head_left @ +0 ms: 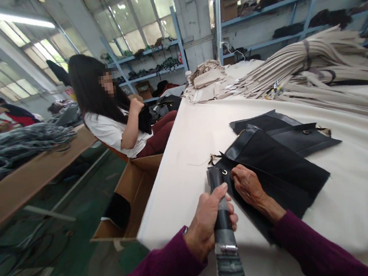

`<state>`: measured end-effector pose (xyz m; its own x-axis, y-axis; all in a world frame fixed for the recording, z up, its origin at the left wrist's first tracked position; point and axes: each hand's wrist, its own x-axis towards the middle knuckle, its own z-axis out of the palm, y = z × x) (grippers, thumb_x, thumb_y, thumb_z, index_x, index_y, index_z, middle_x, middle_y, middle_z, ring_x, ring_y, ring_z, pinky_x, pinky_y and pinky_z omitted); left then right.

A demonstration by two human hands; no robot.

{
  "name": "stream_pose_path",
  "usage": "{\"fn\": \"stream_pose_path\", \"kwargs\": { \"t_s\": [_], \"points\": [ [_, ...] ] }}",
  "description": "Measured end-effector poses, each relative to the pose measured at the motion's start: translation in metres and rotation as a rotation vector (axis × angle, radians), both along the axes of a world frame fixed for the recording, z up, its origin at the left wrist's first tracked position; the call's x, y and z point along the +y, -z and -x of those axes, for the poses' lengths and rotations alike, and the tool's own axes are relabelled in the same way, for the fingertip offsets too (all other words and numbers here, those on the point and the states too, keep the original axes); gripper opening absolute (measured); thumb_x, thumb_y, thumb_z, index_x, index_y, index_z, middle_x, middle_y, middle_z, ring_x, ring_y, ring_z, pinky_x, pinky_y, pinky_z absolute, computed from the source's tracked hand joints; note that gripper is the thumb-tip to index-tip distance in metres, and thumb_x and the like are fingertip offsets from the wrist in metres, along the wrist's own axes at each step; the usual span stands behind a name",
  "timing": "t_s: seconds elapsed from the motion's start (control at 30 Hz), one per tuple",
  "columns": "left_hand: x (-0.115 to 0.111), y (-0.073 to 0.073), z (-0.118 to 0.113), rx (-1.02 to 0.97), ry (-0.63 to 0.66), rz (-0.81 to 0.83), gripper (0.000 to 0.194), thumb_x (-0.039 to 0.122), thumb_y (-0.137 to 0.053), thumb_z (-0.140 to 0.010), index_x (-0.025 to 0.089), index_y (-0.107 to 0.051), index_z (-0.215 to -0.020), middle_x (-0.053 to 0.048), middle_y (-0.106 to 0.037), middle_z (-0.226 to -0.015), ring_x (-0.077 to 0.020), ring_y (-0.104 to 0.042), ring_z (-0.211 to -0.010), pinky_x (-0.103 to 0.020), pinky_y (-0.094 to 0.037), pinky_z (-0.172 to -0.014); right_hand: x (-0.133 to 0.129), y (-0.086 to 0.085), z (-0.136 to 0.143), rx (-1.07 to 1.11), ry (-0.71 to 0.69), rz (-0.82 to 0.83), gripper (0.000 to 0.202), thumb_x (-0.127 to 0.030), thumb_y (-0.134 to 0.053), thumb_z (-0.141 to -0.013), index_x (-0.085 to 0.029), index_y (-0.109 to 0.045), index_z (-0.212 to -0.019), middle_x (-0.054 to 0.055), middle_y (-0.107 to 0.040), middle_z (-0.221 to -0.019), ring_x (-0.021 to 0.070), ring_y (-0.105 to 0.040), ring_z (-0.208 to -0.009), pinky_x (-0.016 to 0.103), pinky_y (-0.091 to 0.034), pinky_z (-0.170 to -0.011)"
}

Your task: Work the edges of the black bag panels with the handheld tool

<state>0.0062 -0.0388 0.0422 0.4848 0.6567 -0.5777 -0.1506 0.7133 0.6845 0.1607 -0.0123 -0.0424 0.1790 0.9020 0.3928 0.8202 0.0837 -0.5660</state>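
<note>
My left hand (pixel 207 221) grips a dark tube-shaped tool (pixel 222 222) with a ribbed hose at its lower end; its tip points at the near corner of a black fabric piece (pixel 273 163). My right hand (pixel 251 188) lies flat on that black piece, pressing it to the white table (pixel 186 155) close to a small metal ring (pixel 224 172). More black pieces (pixel 289 132) with metal fittings lie just beyond, partly under the first one.
Bundles of beige straps (pixel 311 61) and folded beige cloth (pixel 207 80) fill the table's far side. A person in a white shirt (pixel 111 115) sits at the left by an open cardboard box (pixel 133 192). A brown table (pixel 25 178) with grey cords stands left; blue shelves behind.
</note>
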Motion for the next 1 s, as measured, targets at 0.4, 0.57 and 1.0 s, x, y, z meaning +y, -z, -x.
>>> {"fn": "stream_pose_path", "kwargs": {
  "t_s": [0.4,0.57,1.0],
  "points": [
    [-0.021,-0.007,0.01,0.046,0.005,-0.074,0.045,0.058,-0.06,-0.07,0.018,-0.044,-0.08,0.006,-0.047,-0.049,-0.0078,-0.043,-0.037,-0.019,-0.034,-0.036,-0.001,0.0,0.0,-0.009,0.0,-0.025,0.023,-0.009,-0.037,-0.08,-0.019,-0.047,-0.062,0.0,-0.047,-0.066,0.0121,-0.047,-0.06,0.024,-0.036,-0.063],
    [-0.014,0.012,0.003,0.052,0.022,-0.009,0.045,0.059,-0.058,-0.071,0.017,-0.044,-0.079,0.006,-0.047,-0.049,-0.0074,-0.043,-0.037,-0.019,-0.034,-0.036,-0.002,0.0,0.0,-0.021,-0.005,-0.031,0.024,-0.007,-0.037,-0.079,-0.019,-0.047,-0.061,0.0,-0.047,-0.065,0.0115,-0.048,-0.058,0.023,-0.036,-0.062],
    [-0.023,0.005,0.04,-0.029,-0.046,-0.177,0.031,0.045,-0.058,-0.077,0.017,-0.045,-0.082,0.006,-0.048,-0.047,-0.0096,-0.043,-0.033,-0.022,-0.035,-0.031,-0.112,-0.037,-0.027,-0.041,0.488,-0.45,0.019,-0.012,-0.042,-0.083,-0.02,-0.057,-0.092,0.008,-0.06,-0.089,0.0197,-0.058,-0.085,0.034,-0.045,-0.083]
  ]
}}
